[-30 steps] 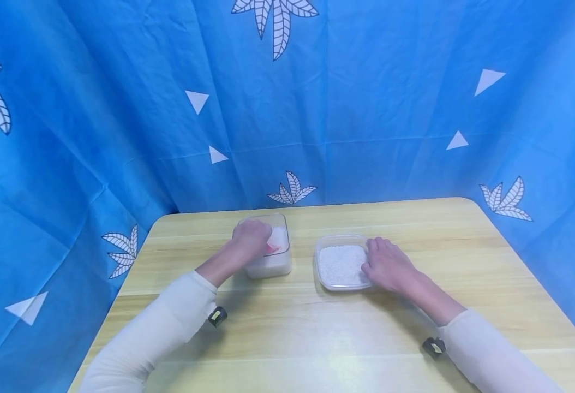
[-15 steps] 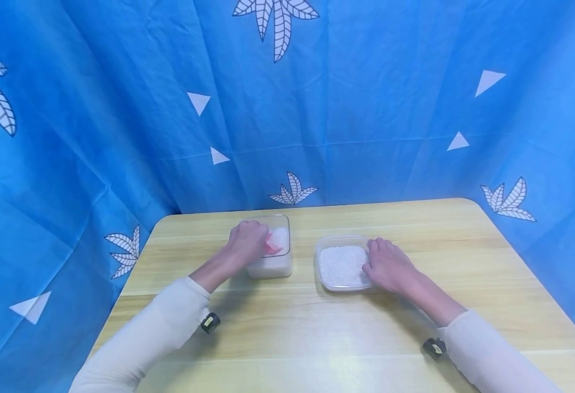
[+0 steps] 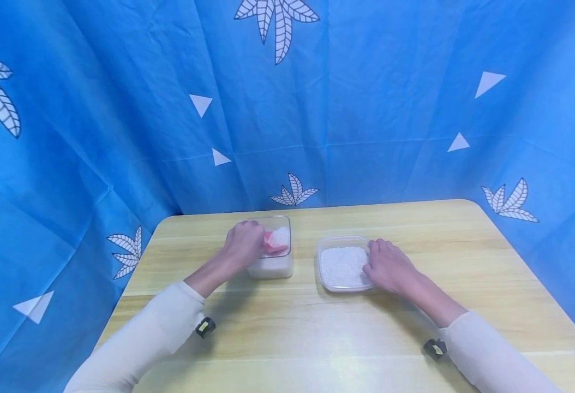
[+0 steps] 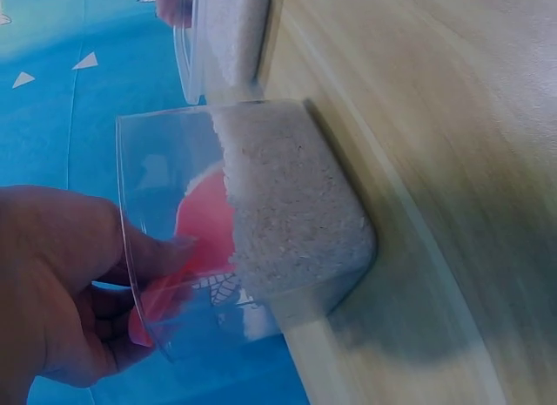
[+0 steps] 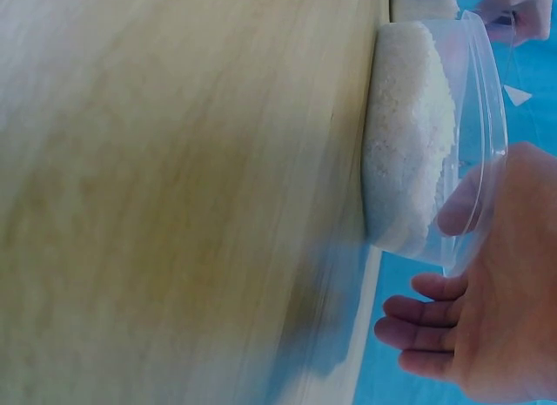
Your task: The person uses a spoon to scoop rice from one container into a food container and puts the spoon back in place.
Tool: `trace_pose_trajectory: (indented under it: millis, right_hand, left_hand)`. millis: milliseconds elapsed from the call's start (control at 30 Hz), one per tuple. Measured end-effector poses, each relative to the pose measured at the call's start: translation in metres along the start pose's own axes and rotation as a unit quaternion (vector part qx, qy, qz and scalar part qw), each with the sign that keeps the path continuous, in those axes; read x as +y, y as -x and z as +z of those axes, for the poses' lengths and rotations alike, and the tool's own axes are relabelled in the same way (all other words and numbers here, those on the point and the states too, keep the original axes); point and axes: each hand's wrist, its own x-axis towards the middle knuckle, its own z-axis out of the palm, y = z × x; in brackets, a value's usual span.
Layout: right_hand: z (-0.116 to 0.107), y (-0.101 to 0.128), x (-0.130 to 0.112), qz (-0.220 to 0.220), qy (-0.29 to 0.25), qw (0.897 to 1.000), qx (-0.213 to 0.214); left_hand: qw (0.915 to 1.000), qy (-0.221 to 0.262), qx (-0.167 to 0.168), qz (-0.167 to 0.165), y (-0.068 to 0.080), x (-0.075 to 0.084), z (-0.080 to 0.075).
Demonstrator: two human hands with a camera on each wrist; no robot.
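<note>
My left hand (image 3: 244, 243) grips the handle of a pink scoop (image 4: 207, 224) inside a tall clear container (image 3: 274, 266). White rice (image 4: 291, 192) fills the lower part of that container. In the head view, a heap of rice lies in the scoop (image 3: 274, 245). To the right stands a lower clear plastic tub (image 3: 330, 287), also holding rice (image 3: 342, 266). My right hand (image 3: 389, 265) holds the tub's right rim, its thumb (image 5: 463, 205) inside the wall and the fingers (image 5: 422, 322) outside.
Both containers stand on a light wooden table (image 3: 307, 333), with a gap between them. A blue patterned curtain (image 3: 376, 109) hangs behind the table and along its sides.
My left hand has drawn back slightly leftward with the scoop, which now shows more plainly with rice in it. My right hand has stayed on the tub.
</note>
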Motion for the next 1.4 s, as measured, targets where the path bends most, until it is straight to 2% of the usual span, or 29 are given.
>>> trace_pose_trajectory:
  millis: [300,600,933,1133,1400]
  right_hand:
    - [0.000,0.001,0.000,-0.001,0.002,1.000,-0.002]
    - [0.000,0.000,0.000,0.000,-0.001,1.000,-0.005]
    - [-0.001,0.000,-0.001,-0.001,0.002,1.000,0.001]
    - [-0.001,0.000,-0.001,-0.005,0.005,1.000,0.001]
    - [-0.001,0.000,0.000,-0.004,0.005,1.000,0.002]
  left_hand:
    - [0.9992,0.008,0.033,0.019,0.008,-0.005,0.000]
    - [0.9958,0.015,0.080,0.044,0.016,-0.010,0.003]
    - [0.9926,0.047,0.107,0.032,0.026,-0.013,0.005]
    - [0.9916,0.069,0.109,0.011,0.029,-0.013,0.003]
    - [0.9883,0.088,0.124,0.006,0.032,-0.014,0.005]
